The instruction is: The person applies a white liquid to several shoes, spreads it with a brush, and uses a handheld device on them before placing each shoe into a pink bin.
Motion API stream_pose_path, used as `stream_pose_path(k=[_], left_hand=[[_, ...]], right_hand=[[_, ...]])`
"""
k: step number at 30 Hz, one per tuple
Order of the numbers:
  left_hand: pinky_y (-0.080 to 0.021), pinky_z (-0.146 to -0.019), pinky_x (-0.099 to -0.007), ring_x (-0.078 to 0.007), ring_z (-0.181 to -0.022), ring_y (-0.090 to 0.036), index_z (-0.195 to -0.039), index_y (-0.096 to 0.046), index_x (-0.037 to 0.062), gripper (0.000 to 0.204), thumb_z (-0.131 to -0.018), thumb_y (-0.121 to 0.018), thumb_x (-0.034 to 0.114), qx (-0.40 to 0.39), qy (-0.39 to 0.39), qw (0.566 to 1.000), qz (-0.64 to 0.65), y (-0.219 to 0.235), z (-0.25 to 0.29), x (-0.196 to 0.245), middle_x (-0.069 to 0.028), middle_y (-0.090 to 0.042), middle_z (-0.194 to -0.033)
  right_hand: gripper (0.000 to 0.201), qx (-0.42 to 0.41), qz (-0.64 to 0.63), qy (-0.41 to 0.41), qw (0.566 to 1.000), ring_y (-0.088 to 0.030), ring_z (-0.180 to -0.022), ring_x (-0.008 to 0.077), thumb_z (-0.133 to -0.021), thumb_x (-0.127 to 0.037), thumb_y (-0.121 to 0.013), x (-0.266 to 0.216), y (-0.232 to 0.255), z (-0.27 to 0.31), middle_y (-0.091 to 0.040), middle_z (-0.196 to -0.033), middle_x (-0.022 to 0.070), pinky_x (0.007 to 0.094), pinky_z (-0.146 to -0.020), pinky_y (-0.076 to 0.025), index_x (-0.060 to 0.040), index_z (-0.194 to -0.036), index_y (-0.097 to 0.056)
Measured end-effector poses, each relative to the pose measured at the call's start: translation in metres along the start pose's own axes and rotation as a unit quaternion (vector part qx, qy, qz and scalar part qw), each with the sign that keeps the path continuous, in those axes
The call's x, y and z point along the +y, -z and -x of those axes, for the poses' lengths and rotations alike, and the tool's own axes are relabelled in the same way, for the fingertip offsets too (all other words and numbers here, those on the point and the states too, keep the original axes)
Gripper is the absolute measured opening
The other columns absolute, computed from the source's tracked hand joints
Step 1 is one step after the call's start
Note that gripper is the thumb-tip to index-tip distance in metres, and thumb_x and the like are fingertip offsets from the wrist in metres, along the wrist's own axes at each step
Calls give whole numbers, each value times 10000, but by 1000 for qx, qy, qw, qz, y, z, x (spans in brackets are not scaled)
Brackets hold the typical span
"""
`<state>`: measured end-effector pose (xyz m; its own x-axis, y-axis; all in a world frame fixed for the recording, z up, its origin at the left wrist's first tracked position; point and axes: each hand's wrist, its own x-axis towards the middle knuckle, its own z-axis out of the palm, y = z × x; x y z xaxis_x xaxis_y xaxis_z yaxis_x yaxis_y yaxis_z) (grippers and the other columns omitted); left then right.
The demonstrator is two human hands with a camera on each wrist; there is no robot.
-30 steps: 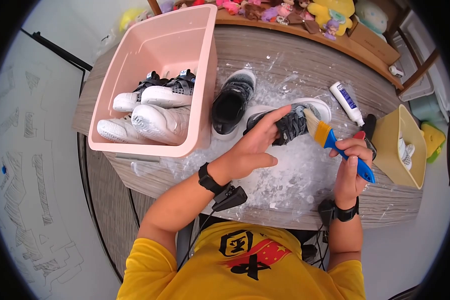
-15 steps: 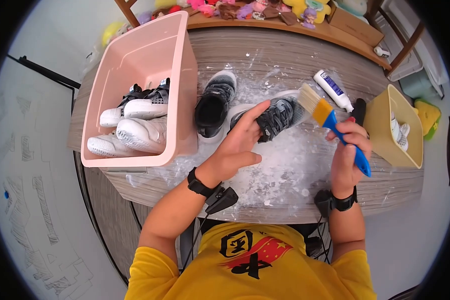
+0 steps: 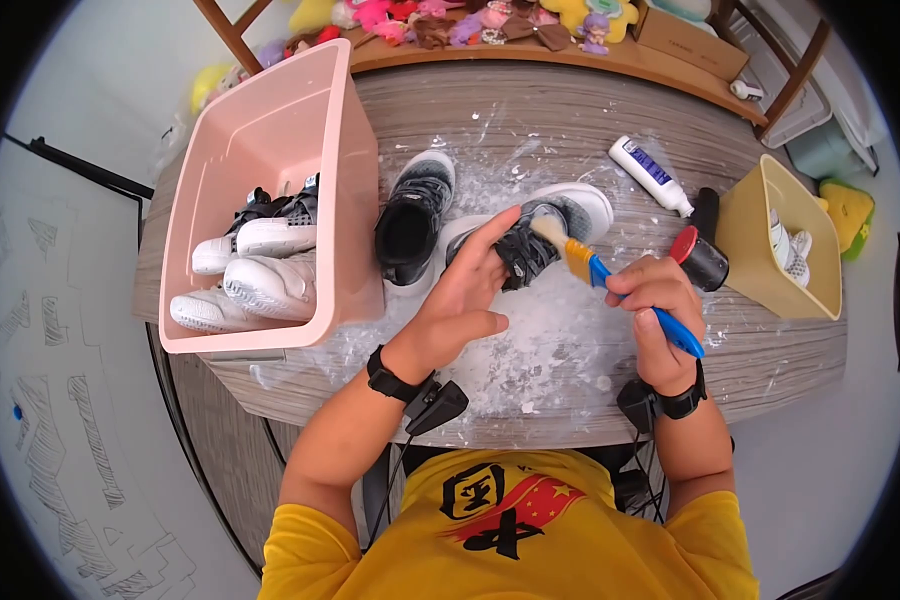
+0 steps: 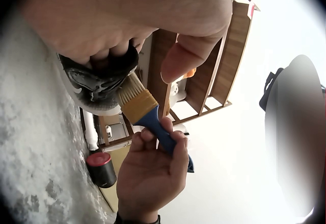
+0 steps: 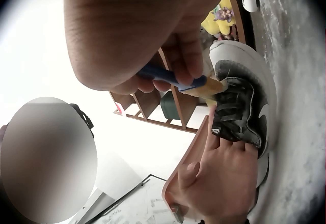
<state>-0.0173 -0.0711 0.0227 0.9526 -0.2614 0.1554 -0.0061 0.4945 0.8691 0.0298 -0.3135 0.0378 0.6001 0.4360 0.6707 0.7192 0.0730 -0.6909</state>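
Observation:
A black-and-grey sneaker [image 3: 580, 212] with a white sole lies on the powdery white patch of the table. My left hand [image 3: 455, 305] has its fingers tucked into the shoe's opening, behind the tongue; the index finger runs along the side and the thumb stays apart. In my right hand [image 3: 665, 315] I grip the blue handle of a flat paintbrush [image 3: 598, 270]. Its pale bristles [image 4: 130, 89] meet the sneaker near the laces [image 5: 235, 104]. The matching sneaker [image 3: 422, 192] stands upright to the left, toe pointing away.
A pink bin [image 3: 358, 190] at left holds several white-soled sneakers. To the right are a white bottle [image 3: 648, 172], a black cylinder with a red end [image 3: 708, 266] and a yellow bin [image 3: 770, 270] with white shoes inside. A wooden shelf [image 3: 450, 50] with toys borders the back.
The brush swung out past the sneaker's toe half a second ago and has come back to the laces. My left hand stays at the shoe's opening. The head view has shifted.

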Motion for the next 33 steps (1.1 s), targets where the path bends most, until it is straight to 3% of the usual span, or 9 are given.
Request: stream_pose_path(k=[3, 6, 9, 13, 19, 28, 31, 33], left_hand=[[-146, -1194, -384, -277, -1443, -286, -1548, -113, -19, 1046, -594, -544, -22, -6, -11, 1000, 10, 2, 0, -2, -179, -319, -1522], [-153, -1191, -383, -263, -1443, -284, -1555, -120, 10, 1017, -628, -531, -78, -39, -22, 999, 20, 7, 0, -3, -156, -325, -1521], [-153, -1192, -386, -263, -1442, -286, -1555, -120, 11, 1015, -630, -530, -73, -38, -19, 999, 16, 7, 0, -2, -158, -325, -1522], [-153, -1192, -385, -259, -1444, -282, -1554, -122, 11, 1012, -631, -529, -71, -39, -18, 999, 20, 7, -1, -3, -157, -330, -1520], [-156, -1196, -393, -285, -1443, -289, -1547, -117, -14, 1040, -600, -546, -16, -12, -12, 1000, 12, 4, 0, -2, -184, -322, -1522], [-160, -1196, -395, -294, -1436, -304, -1545, -111, -26, 1055, -587, -552, 9, -4, -8, 1000, -3, 2, 0, -2, -190, -322, -1524], [-164, -1195, -388, -291, -1434, -309, -1546, -110, -25, 1059, -582, -547, 8, -5, -8, 1000, 2, 1, -1, -1, -185, -326, -1524], [-158, -1189, -372, -274, -1436, -299, -1549, -114, -14, 1047, -594, -542, -17, -16, -10, 1000, 13, 3, -1, -2, -170, -326, -1523]], right_hand=[[106, -16, -23, -4, 1000, -612, -730, 215, -928, -97, -548, -4, 2, 0, -647, -945, 187, 336, -686, -507, -1, -910, -591], [140, 37, -180, -71, 980, -596, -721, 202, -963, -138, -519, -5, 6, 10, -631, -928, 182, 332, -679, -513, -4, -943, -556], [174, 115, -127, -17, 985, -583, -717, 194, -990, -180, -494, -1, -1, 10, -615, -959, 189, 329, -677, -518, -8, -986, -522], [160, 128, -23, 32, 991, -620, -781, 220, -985, -147, -508, 9, -6, 6, -605, -1044, 199, 343, -735, -530, 2, -1041, -527], [91, 18, 37, 7, 999, -645, -819, 244, -921, -50, -547, 0, -3, -1, -636, -1037, 209, 348, -755, -528, 23, -945, -595], [123, -21, -39, -10, 999, -628, -725, 214, -919, -98, -556, -4, 2, 2, -661, -941, 198, 326, -683, -516, 7, -882, -608], [136, -3, -120, -79, 990, -623, -723, 210, -942, -118, -541, -7, 5, 10, -656, -931, 197, 332, -686, -522, -3, -889, -590], [142, 28, -135, -61, 989, -621, -725, 210, -957, -128, -526, -7, 2, 10, -653, -934, 193, 339, -690, -527, -6, -906, -577]])
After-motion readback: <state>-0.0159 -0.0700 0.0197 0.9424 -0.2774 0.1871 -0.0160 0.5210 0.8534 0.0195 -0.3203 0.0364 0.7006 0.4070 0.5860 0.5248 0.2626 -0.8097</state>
